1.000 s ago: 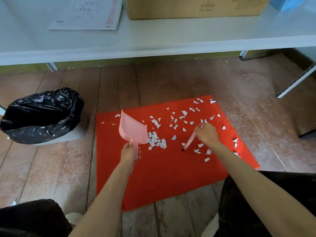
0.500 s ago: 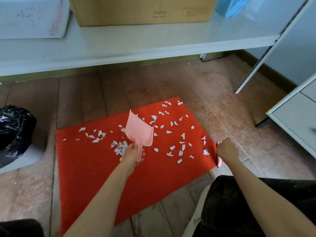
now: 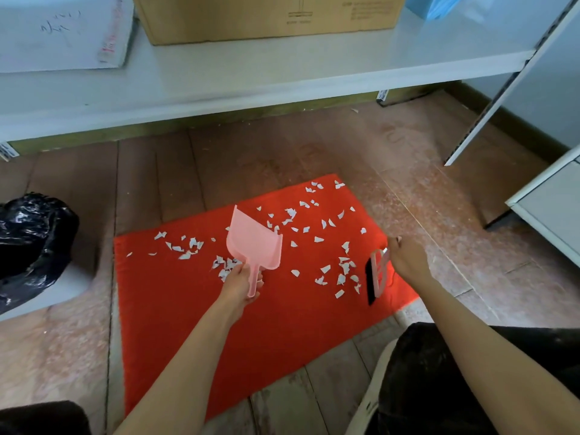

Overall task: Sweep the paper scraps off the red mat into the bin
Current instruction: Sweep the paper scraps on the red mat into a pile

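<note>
Dustpan and brush poised over the littered mat

The left hand clenches the pink dustpan by its handle, mouth raised to receive; the right hand grips the brush at the red mat's right edge, bristles facing the scattered paper scraps to herd them inward; the black-lined bin stands off the mat, far left

I see the left hand gripping the pink dustpan by its handle, pan tilted over the red mat. The right hand holds a pink brush, black bristles near the mat's right edge. White paper scraps lie scattered over the mat's far half. The black-lined bin stands to the left, apart from the mat.
</note>
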